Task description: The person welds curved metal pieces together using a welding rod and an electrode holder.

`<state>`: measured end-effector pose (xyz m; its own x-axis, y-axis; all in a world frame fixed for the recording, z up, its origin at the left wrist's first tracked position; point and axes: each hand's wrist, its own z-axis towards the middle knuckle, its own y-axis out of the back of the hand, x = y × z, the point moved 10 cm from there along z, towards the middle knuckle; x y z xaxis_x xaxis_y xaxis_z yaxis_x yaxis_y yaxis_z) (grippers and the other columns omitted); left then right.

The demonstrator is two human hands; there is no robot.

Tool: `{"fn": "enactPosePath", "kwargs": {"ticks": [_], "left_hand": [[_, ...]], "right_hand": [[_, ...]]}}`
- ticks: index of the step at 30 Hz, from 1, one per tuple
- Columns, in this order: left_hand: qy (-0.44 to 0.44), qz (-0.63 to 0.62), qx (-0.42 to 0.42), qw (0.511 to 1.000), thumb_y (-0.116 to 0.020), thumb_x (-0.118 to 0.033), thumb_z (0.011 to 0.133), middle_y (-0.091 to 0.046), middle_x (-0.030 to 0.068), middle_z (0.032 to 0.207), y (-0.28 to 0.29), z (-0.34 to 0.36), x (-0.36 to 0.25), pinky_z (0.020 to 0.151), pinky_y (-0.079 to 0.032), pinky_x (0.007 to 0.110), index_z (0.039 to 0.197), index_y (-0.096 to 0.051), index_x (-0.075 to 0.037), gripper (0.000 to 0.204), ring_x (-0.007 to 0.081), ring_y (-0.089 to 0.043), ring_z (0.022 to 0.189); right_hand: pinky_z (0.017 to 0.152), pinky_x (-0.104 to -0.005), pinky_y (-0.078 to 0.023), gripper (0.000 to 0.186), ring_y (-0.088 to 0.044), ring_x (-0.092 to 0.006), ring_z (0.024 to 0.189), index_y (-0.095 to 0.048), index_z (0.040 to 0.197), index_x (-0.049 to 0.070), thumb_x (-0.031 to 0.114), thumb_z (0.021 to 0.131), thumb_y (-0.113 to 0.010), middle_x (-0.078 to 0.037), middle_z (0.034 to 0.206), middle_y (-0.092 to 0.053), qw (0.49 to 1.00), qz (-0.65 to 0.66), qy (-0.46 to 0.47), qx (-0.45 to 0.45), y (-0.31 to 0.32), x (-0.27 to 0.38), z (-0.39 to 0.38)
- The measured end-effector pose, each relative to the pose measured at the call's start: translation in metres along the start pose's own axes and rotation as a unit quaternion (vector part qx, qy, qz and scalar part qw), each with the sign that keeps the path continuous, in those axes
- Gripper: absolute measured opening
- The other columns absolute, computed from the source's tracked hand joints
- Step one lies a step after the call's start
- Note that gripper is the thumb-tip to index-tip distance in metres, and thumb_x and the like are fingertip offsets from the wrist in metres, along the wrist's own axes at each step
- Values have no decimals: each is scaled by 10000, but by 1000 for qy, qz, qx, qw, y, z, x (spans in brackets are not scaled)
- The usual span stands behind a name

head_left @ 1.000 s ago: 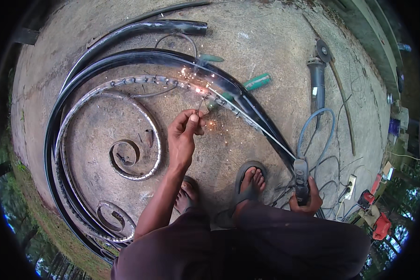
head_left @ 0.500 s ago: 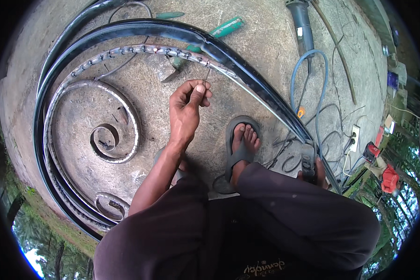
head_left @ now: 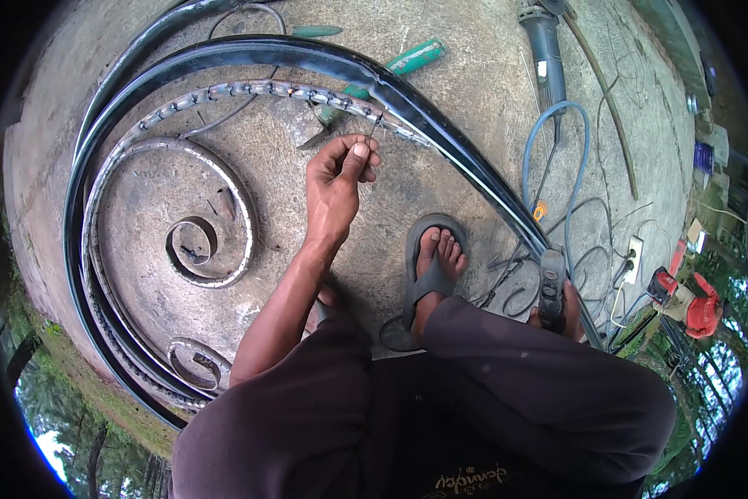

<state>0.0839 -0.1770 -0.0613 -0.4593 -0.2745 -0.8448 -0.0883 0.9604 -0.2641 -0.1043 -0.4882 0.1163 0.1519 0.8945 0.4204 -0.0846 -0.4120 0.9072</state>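
Observation:
My left hand point(head_left: 334, 187) is closed in a pinch on a thin dark wire point(head_left: 372, 130). The wire's upper end meets a long curved metal strip point(head_left: 266, 86) with dark marks spaced along it. Outside that strip runs a glossy black curved bar point(head_left: 307, 51), which bends down toward my right knee. My right hand point(head_left: 571, 312) is wrapped round a dark oblong object point(head_left: 552, 283) with rounded recesses, at the bar's lower right end. Its exact kind is unclear, and the fingers are partly hidden behind it.
A green-handled tool point(head_left: 415, 58) lies under the bar, its metal head point(head_left: 314, 137) near my left hand. An angle grinder point(head_left: 546, 66) sits at the upper right beside a looped blue cable point(head_left: 587, 137). A metal spiral point(head_left: 249, 216), a white power socket point(head_left: 633, 258) and my sandalled foot point(head_left: 434, 258) are around.
The whole view has shifted slightly. My left hand keeps its pinch on the wire, now a little nearer the strip. My right hand still grips the dark object.

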Motion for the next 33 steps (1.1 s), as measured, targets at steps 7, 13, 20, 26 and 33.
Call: {"fn": "enactPosePath", "kwargs": {"ticks": [7, 13, 20, 26, 33], "left_hand": [[1, -19, 4, 1000, -594, -168, 992, -663, 31, 865, -3, 0, 5, 737, -454, 242, 1035, -667, -14, 176, 96, -555, 749], [4, -28, 2, 1000, -595, -166, 992, -663, 31, 867, -3, 1, 6, 741, -454, 239, 1041, -666, -10, 178, 95, -551, 751], [14, -28, 0, 1000, -596, -193, 992, -660, 29, 869, -5, 1, 4, 746, -447, 242, 1063, -671, -15, 206, 97, -548, 753], [8, -8, -7, 1000, -592, -173, 996, -665, 32, 848, -1, 2, 5, 700, -469, 242, 1057, -675, 2, 203, 88, -558, 713], [0, -63, -2, 998, -580, -147, 1000, -667, 34, 852, 1, 4, 11, 702, -470, 237, 1048, -672, 7, 185, 90, -563, 716]], "right_hand": [[630, -321, -545, 559, -700, -230, 695, -613, 1277, 36, 92, 731, -720, -164, 967, -721, 996, -17, 8, -83, 10, 16, 7], [595, -323, -539, 536, -693, -227, 654, -626, 1255, 36, 71, 727, -711, -156, 931, -722, 995, -11, 18, -94, 7, 18, 4], [559, -327, -533, 516, -682, -236, 605, -635, 1236, 34, 51, 723, -693, -150, 868, -718, 995, -12, 35, -95, 12, 18, 9], [556, -321, -530, 537, -682, -238, 605, -629, 1249, 30, 65, 717, -698, -152, 817, -706, 994, -6, 54, -92, 11, 19, 9], [593, -324, -534, 552, -677, -229, 629, -624, 1258, 23, 96, 721, -731, -162, 858, -709, 995, -17, 2, -97, 15, 17, 3]]}}
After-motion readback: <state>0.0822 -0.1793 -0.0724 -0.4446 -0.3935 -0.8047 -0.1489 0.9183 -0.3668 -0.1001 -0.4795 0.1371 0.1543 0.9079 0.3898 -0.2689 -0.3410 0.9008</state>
